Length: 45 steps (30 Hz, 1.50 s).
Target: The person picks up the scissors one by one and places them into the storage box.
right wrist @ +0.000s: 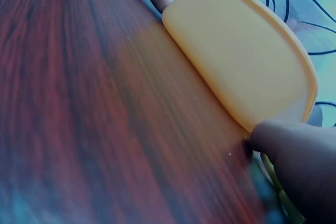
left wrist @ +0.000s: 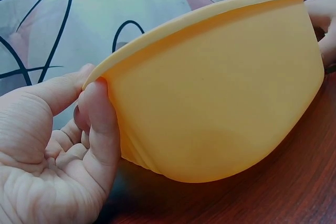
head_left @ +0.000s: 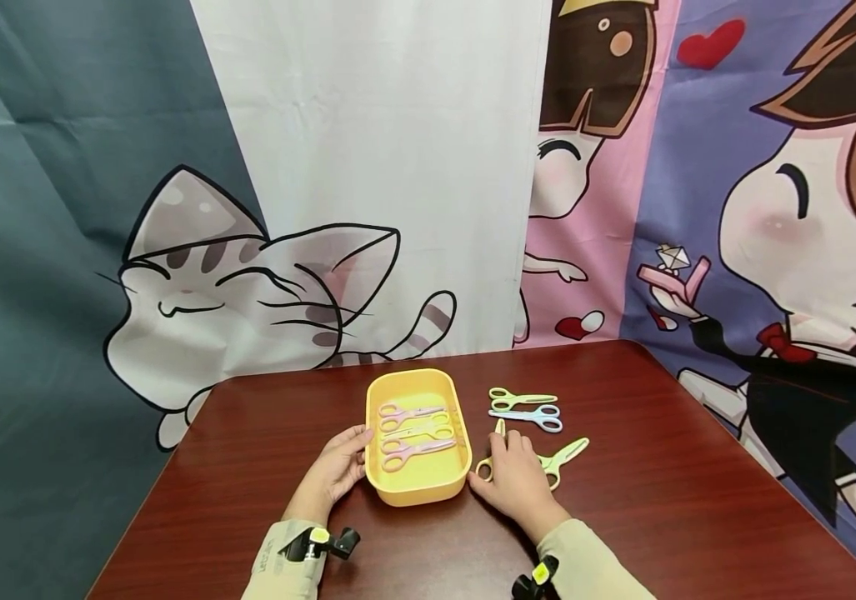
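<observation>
My left hand pinches the left rim of a yellow plastic basket, thumb on one side and fingers on the other. Inside the basket lie a few small scissors, among them pink scissors and yellow scissors. My right hand is low over the table by the basket's right side, fingers over a pair of pale yellow scissors that it partly covers. Its thumb lies near the basket's lower corner. I cannot tell whether it grips these scissors. Light green scissors stick out to its right.
Beyond my right hand, green scissors and blue scissors lie on the dark red wooden table. A printed cartoon curtain hangs behind the table's far edge.
</observation>
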Each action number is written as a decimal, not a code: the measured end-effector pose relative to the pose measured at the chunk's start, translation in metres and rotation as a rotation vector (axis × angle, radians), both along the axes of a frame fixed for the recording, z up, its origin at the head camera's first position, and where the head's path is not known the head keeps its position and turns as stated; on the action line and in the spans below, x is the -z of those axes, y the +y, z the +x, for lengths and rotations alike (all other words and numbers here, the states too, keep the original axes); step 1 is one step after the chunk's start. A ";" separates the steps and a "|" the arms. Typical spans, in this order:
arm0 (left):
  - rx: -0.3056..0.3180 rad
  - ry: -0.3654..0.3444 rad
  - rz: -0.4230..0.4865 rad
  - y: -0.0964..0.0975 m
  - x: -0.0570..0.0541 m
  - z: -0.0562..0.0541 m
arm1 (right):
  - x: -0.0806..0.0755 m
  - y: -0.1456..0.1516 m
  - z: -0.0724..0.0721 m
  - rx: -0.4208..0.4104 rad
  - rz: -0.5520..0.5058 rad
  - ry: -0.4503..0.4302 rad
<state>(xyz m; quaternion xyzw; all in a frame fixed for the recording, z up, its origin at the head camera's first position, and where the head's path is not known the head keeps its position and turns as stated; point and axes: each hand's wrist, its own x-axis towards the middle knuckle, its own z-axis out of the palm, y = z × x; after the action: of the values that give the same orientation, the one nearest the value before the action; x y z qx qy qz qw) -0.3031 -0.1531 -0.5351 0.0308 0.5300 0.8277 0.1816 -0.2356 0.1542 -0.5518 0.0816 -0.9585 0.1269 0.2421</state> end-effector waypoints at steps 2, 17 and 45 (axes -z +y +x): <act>0.008 -0.004 0.007 -0.001 0.000 0.000 | 0.000 -0.002 0.000 0.024 0.002 -0.020; 0.021 -0.006 0.008 -0.001 -0.001 0.000 | -0.008 -0.004 0.000 0.061 -0.010 -0.005; 0.001 -0.024 0.010 -0.001 -0.002 -0.002 | -0.033 0.010 -0.018 0.022 -0.082 0.115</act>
<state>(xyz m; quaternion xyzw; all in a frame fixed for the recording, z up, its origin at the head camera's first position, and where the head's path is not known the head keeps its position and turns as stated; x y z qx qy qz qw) -0.3048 -0.1541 -0.5334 0.0223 0.5235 0.8307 0.1881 -0.2531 0.1641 -0.5188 0.0683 -0.9379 0.1583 0.3010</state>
